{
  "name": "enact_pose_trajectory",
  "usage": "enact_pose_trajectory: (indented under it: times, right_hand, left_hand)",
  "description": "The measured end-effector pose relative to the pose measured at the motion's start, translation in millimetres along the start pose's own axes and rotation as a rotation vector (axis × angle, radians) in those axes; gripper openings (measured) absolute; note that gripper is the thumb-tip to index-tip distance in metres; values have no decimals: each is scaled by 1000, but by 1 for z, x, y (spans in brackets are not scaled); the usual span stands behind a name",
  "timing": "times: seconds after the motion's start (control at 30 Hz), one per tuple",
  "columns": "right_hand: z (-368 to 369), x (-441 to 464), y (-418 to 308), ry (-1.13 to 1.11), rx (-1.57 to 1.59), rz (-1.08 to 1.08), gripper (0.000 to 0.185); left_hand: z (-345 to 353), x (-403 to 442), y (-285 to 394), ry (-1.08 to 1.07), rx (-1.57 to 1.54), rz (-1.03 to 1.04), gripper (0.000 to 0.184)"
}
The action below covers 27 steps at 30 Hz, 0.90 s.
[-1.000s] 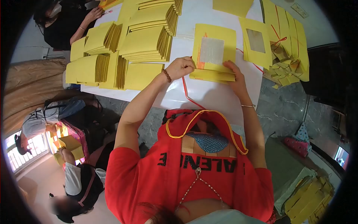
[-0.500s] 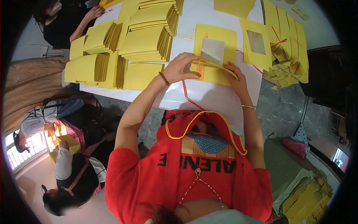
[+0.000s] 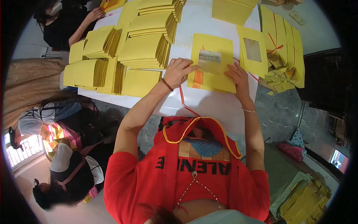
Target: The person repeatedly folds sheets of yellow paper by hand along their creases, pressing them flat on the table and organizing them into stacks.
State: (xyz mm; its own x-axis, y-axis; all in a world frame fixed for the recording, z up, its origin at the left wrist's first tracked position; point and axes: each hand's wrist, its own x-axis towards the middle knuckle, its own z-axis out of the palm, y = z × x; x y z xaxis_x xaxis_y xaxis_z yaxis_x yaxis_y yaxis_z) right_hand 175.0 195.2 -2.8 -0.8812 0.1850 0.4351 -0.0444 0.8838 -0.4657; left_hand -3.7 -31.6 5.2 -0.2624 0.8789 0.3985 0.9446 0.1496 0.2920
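A yellow paper folder (image 3: 214, 82) with a clear window and an orange printed strip lies flat on the white-covered table in front of me. At its left edge is my left hand (image 3: 179, 72), palm down, with the fingers reaching onto the paper near the window; the thumb is partly hidden. My right hand (image 3: 238, 78) rests on the folder's right side, its fingers stretched out over the edge. A second windowed yellow piece (image 3: 257, 67) lies just right of the folder. Neither hand appears to grip anything.
Stacks of folded yellow paper pieces (image 3: 143, 50) cover the table's left side. A red ribbon (image 3: 182, 97) hangs over the front edge. A tied yellow bundle (image 3: 287, 48) stands at the right. A co-worker's hand (image 3: 93, 15) is at the far left; other people sit lower left.
The raised lower part of the folder, earlier bent up between my hands, now lies flat. My left hand has shifted slightly left, and both hands rest at the folder's sides.
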Motion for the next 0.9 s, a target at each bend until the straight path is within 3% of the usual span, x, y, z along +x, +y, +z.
enact_pose_trajectory:
  times: [0.13, 0.2, 0.23, 0.3, 0.37, 0.4, 0.47, 0.5, 0.53, 0.6, 0.67, 0.77, 0.9]
  right_hand:
    - [-13, -13, -15, -65, 26, -73, 32]
    - [-16, -25, -21, -123, 99, -10, 32]
    - [-15, -30, -23, -179, 172, 50, 32]
    - [-10, -34, -25, -130, 177, 28, 28]
    - [-3, -39, -25, -121, 372, 286, 21]
    - [-2, -36, -25, -123, 372, 287, 21]
    - [3, -28, -22, -177, 624, 673, 20]
    - [7, -25, -19, -178, 622, 673, 20]
    - [12, -24, -16, -124, 727, 695, 23]
    - [15, -18, -19, -70, 831, 716, 25]
    - [11, -8, -30, 67, 783, 751, 32]
    - [3, -1, -39, 23, 742, 787, 42]
    - [11, -5, -31, -45, 562, 785, 40]
  left_hand:
    - [-3, -13, 4, -4, -92, 110, 35]
    - [-8, -22, 8, -84, -198, 109, 30]
    - [-8, -27, 13, -123, -379, 0, 29]
    - [-5, -32, 16, -100, -422, -37, 26]
    - [0, -35, 20, -54, -468, -177, 20]
    - [0, -31, 23, -55, -469, -178, 20]
    - [-3, -22, 28, -96, -623, -510, 21]
    - [4, -20, 28, -73, -720, -665, 23]
    - [10, -17, 27, -71, -722, -665, 23]
    - [20, -12, 25, -33, -824, -876, 21]
    - [31, -10, 22, 14, -804, -889, 20]
    - [36, -5, 21, 41, -754, -931, 18]
    - [39, -1, 18, -4, -668, -979, 15]
